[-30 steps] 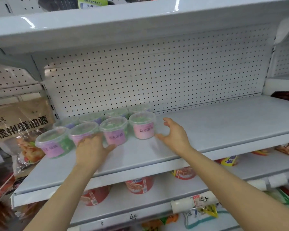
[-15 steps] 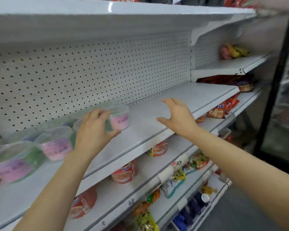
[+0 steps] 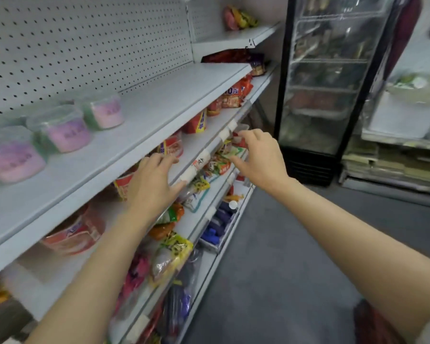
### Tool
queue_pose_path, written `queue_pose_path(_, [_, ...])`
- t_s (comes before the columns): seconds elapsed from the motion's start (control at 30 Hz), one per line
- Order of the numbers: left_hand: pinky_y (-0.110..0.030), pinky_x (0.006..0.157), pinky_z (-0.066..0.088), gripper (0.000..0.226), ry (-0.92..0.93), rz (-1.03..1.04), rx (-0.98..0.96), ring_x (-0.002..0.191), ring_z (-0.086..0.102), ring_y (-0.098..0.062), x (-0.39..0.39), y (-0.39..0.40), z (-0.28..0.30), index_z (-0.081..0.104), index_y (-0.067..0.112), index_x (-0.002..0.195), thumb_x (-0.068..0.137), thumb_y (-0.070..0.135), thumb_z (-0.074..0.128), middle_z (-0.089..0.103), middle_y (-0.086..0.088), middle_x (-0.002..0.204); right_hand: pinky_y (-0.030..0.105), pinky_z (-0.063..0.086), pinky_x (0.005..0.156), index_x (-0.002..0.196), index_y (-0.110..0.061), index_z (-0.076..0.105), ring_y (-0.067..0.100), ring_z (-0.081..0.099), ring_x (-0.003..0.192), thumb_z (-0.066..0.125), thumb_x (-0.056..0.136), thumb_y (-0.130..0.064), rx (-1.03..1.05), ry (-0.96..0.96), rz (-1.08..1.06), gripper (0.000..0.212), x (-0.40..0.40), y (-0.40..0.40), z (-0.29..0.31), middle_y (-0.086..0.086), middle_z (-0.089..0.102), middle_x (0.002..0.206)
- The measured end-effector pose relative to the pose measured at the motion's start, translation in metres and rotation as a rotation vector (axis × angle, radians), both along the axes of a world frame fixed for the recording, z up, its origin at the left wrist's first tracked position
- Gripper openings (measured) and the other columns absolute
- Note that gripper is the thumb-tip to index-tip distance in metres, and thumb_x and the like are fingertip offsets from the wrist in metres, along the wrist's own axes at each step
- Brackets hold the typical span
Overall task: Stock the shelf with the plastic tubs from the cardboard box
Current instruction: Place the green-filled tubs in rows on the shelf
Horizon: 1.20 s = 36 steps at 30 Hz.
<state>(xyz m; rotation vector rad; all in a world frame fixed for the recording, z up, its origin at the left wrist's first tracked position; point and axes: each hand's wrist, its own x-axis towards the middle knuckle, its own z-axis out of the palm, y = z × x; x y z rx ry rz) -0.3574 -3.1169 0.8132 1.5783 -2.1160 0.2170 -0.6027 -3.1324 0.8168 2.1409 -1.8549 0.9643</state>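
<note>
Several clear plastic tubs with pink labels stand at the left of the white shelf (image 3: 174,95); the nearest to me are a tub (image 3: 102,111), a second tub (image 3: 62,129) and a third tub (image 3: 10,155). They look blurred. My left hand (image 3: 154,182) hangs in front of the shelf edge, fingers relaxed, holding nothing. My right hand (image 3: 258,155) is out in front of the lower shelves, fingers loosely spread, also empty. No cardboard box is in view.
Lower shelves hold red instant noodle cups (image 3: 75,232) and snack packets (image 3: 171,254). A black glass-door fridge (image 3: 333,78) stands at the shelf's right end. Grey floor (image 3: 283,256) opens to the right. Stacked flat cardboard (image 3: 395,160) lies at the far right.
Both hands have come off the tubs and dropped below the shelf edge. The view has swung to the right, away from the tubs toward the aisle and fridge.
</note>
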Motion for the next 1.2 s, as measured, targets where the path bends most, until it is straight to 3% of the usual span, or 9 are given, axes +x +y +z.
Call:
queue_pose_path(0.27, [-0.039,0.086,0.047,0.049,-0.029,-0.063,0.14,0.107,0.053,-0.026,0.01,0.139,-0.092,0.062,0.021,0.117,0.075,0.04,0.075,0.06,-0.001,0.113,0.042,0.038,0.088,0.117,-0.01,0.058,0.034,0.053,0.102,0.069,0.08,-0.035,0.129,-0.06,-0.114,0.046,0.014,0.167,-0.099,0.011,0.06,0.112])
queue_pose_path(0.4, [-0.04,0.073,0.053,0.043,-0.067,-0.091,0.179,0.098,0.055,-0.029,0.033,0.21,-0.143,0.063,0.018,0.111,0.073,0.035,0.078,0.06,-0.003,0.104,0.043,0.041,0.089,0.119,-0.008,0.057,0.035,0.053,0.102,0.067,0.083,-0.035,0.271,-0.04,-0.13,0.046,0.037,0.243,-0.146,0.013,0.06,0.112])
queue_pose_path(0.6, [-0.038,0.075,0.052,0.041,-0.118,-0.055,0.415,0.099,0.059,-0.024,0.073,0.309,-0.229,0.065,0.024,0.108,0.072,0.039,0.076,0.062,0.001,0.101,0.042,0.048,0.079,0.116,-0.006,0.057,0.036,0.054,0.1,0.068,0.082,-0.032,0.546,-0.063,-0.101,0.044,0.088,0.357,-0.228,0.013,0.057,0.106])
queue_pose_path(0.73, [-0.036,0.078,0.055,0.038,-0.156,-0.053,0.614,0.099,0.059,-0.022,0.119,0.379,-0.295,0.064,0.027,0.106,0.071,0.038,0.072,0.061,0.004,0.102,0.04,0.048,0.079,0.128,-0.012,0.049,0.031,0.052,0.113,0.057,0.088,-0.035,0.789,-0.096,-0.111,0.046,0.135,0.427,-0.282,0.007,0.052,0.119])
queue_pose_path(0.87, [-0.027,0.052,0.053,0.042,-0.24,-0.077,0.709,0.075,0.062,-0.019,0.169,0.434,-0.353,0.067,0.028,0.088,0.051,0.04,0.084,0.06,0.006,0.082,0.039,0.05,0.079,0.132,-0.018,0.046,0.027,0.054,0.113,0.053,0.089,-0.039,0.92,-0.147,-0.127,0.048,0.187,0.482,-0.343,0.004,0.052,0.127])
queue_pose_path(1.03, [-0.026,0.047,0.051,0.052,-0.308,-0.086,0.736,0.07,0.065,-0.02,0.21,0.452,-0.43,0.072,0.028,0.092,0.044,0.035,0.089,0.064,0.004,0.081,0.037,0.048,0.086,0.131,-0.02,0.045,0.026,0.057,0.112,0.048,0.092,-0.037,1.094,-0.23,-0.182,0.042,0.237,0.524,-0.424,0.003,0.053,0.126])
queue_pose_path(1.1, [-0.028,0.052,0.054,0.047,-0.296,-0.058,0.79,0.077,0.066,-0.022,0.215,0.442,-0.464,0.072,0.025,0.093,0.049,0.03,0.087,0.066,0.003,0.086,0.037,0.048,0.087,0.124,-0.016,0.051,0.027,0.058,0.11,0.051,0.091,-0.032,1.136,-0.285,-0.23,0.036,0.249,0.528,-0.457,0.006,0.057,0.123])
queue_pose_path(1.2, [-0.032,0.083,0.053,0.037,-0.291,0.031,0.904,0.109,0.058,-0.023,0.216,0.417,-0.518,0.063,0.025,0.114,0.078,0.034,0.069,0.063,0.002,0.115,0.033,0.046,0.086,0.116,-0.014,0.055,0.024,0.058,0.109,0.054,0.09,-0.027,1.167,-0.401,-0.307,0.029,0.256,0.516,-0.515,0.005,0.06,0.117])
